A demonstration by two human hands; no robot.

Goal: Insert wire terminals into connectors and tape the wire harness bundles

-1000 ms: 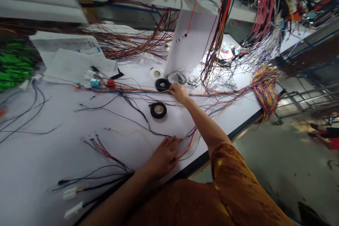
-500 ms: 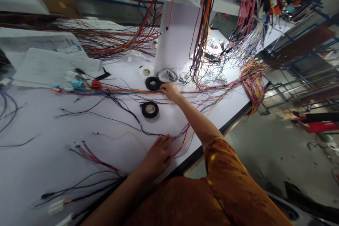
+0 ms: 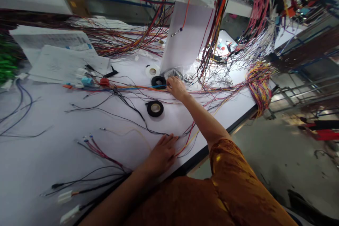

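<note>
My right hand point(image 3: 177, 86) reaches over the bench with its fingers pinched on a blue wire point(image 3: 158, 85). That wire is raised slightly above a bundle of orange and other wires point(image 3: 137, 87) and crosses in front of a black tape roll point(image 3: 159, 82). Nearer to me, my left hand point(image 3: 162, 152) lies flat on the table, fingers stretched out, its fingertips touching thin black wires point(image 3: 156, 132). Red and yellow wires point(image 3: 185, 144) run out beside it. Another black tape roll point(image 3: 155, 108) lies between the two hands. A red connector point(image 3: 104, 82) and a light blue connector point(image 3: 87, 81) sit at the bundle's left end.
Paper sheets point(image 3: 66, 63) lie at the left. A white tape roll point(image 3: 153, 71) and a clear plastic bag point(image 3: 176, 73) are behind my right hand. Wires hang from above point(image 3: 218, 17), and a thick wire bunch point(image 3: 261, 88) droops over the table's right end.
The blue wire has been lifted a little away from the bundle in my right hand's fingers. My left hand stays on the table. The whole view has shifted slightly.
</note>
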